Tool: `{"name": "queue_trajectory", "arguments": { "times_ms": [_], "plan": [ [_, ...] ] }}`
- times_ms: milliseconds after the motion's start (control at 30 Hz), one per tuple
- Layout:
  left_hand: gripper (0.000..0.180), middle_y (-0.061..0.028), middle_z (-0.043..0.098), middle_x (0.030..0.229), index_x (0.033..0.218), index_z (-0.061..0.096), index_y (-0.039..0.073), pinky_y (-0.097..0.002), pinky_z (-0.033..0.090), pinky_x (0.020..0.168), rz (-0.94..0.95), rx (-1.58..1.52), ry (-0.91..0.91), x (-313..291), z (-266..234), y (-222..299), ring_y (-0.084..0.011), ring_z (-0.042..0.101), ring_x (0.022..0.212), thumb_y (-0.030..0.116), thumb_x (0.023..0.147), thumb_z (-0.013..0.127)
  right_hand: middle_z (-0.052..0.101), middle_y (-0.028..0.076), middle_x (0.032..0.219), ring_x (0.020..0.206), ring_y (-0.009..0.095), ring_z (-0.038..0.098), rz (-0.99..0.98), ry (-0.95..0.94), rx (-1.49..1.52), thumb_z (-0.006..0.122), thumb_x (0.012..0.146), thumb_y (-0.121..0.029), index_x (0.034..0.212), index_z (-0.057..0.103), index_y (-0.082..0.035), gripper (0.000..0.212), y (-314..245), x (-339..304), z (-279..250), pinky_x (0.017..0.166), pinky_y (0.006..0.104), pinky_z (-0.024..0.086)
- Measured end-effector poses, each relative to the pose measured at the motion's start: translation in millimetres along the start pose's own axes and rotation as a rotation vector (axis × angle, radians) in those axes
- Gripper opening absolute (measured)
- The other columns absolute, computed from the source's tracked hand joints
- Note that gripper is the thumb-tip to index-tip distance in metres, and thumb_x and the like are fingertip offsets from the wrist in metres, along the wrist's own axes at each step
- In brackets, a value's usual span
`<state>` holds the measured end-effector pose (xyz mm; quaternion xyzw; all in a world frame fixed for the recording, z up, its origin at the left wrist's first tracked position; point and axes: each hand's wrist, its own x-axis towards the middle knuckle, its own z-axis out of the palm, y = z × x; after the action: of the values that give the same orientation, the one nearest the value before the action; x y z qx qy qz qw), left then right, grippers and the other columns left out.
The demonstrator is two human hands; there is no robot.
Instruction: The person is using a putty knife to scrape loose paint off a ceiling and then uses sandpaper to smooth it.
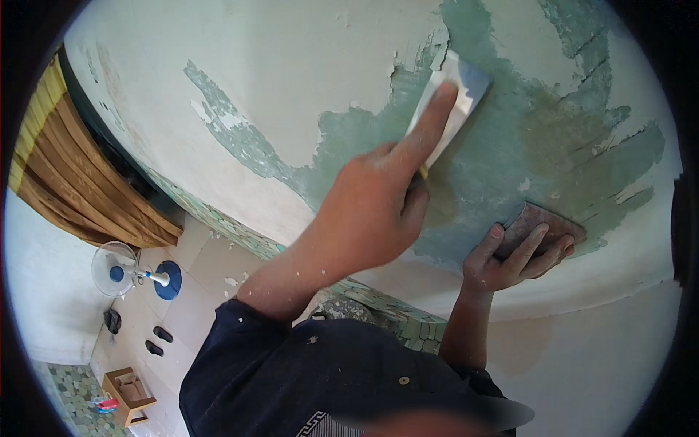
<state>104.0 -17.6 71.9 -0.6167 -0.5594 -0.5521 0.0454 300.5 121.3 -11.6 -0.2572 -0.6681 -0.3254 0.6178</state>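
My left hand (375, 204) is closed around a putty knife (470, 80), with the index finger stretched along its wide, pale blade. A small bit of yellow shows near the grip; most of the handle is hidden in my palm. The blade lies against the wall (255, 44), its edge by a lifted flake of paint (440, 52). Lower right, my right hand (506, 262) grips a flat, reddish-brown rectangular piece (542, 226) at the wall, thumb on one side and fingers spread over it. Around both hands, whitish paint is stripped to a green layer (357, 138).
A strip of green stone-like tiles (240, 237) runs along the wall's foot. On the tiled floor (218, 262) are paint flakes, a standing fan (167, 280), dark slippers (158, 340) and a wooden box-like stand (131, 397). Brown and yellow curtains (80, 160) hang at left.
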Motion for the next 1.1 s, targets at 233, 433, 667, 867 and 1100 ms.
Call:
{"name": "queue_trajectory", "arguments": {
  "times_ms": [233, 433, 667, 867, 1100],
  "plan": [
    [0.095, -0.0238, 0.063, 0.081, 0.162, 0.019, 0.02, -0.049, 0.051, 0.069, -0.012, -0.043, -0.014, -17.1, 4.3, -2.3, -0.0436, 0.063, 0.074, -0.008, 0.078, 0.055, 0.028, 0.028, 0.158, 0.148, 0.047, 0.024, 0.01, 0.011, 0.027, 0.061, 0.099, -0.041, 0.145, 0.051, -0.001, 0.062, -1.2, 0.0, -0.9, 0.118, 0.0637, 0.023],
    [0.095, -0.0241, 0.064, 0.081, 0.162, 0.019, 0.018, -0.0479, 0.051, 0.07, 0.095, -0.028, 0.047, 4.5, -1.3, -0.5, -0.0433, 0.064, 0.074, -0.009, 0.078, 0.054, 0.029, 0.028, 0.157, 0.148, 0.048, 0.025, 0.0, 0.028, 0.014, 0.062, 0.099, -0.04, 0.145, 0.051, -0.002, 0.061, -0.3, 0.8, 1.1, 0.117, 0.064, 0.024],
    [0.096, -0.026, 0.064, 0.085, 0.162, 0.019, 0.018, -0.0484, 0.051, 0.071, -0.009, -0.081, -0.039, -13.9, -1.3, 1.0, -0.0445, 0.064, 0.076, -0.009, 0.077, 0.054, 0.029, 0.028, 0.158, 0.147, 0.048, 0.026, 0.006, 0.023, 0.016, 0.062, 0.099, -0.041, 0.145, 0.051, -0.002, 0.061, -0.3, -0.7, 1.0, 0.116, 0.0636, 0.025],
    [0.092, -0.0293, 0.065, 0.114, 0.162, 0.023, 0.015, -0.0336, 0.052, 0.082, 0.003, -0.025, 0.003, 4.3, -7.6, 5.9, -0.0415, 0.07, 0.094, -0.01, 0.079, 0.055, 0.028, 0.029, 0.158, 0.147, 0.048, 0.027, 0.013, 0.021, 0.017, 0.061, 0.1, -0.04, 0.145, 0.051, -0.001, 0.06, -2.3, 0.7, 0.9, 0.116, 0.0639, 0.025],
    [0.094, -0.0248, 0.063, 0.082, 0.162, 0.023, 0.02, -0.0476, 0.051, 0.07, -0.095, 0.005, -0.023, -33.3, -2.9, -11.3, -0.0443, 0.065, 0.076, -0.009, 0.077, 0.054, 0.027, 0.03, 0.158, 0.147, 0.047, 0.027, 0.007, 0.013, 0.028, 0.06, 0.1, -0.039, 0.144, 0.051, -0.001, 0.059, -1.8, 1.1, -0.7, 0.116, 0.064, 0.025]
  ]
}}
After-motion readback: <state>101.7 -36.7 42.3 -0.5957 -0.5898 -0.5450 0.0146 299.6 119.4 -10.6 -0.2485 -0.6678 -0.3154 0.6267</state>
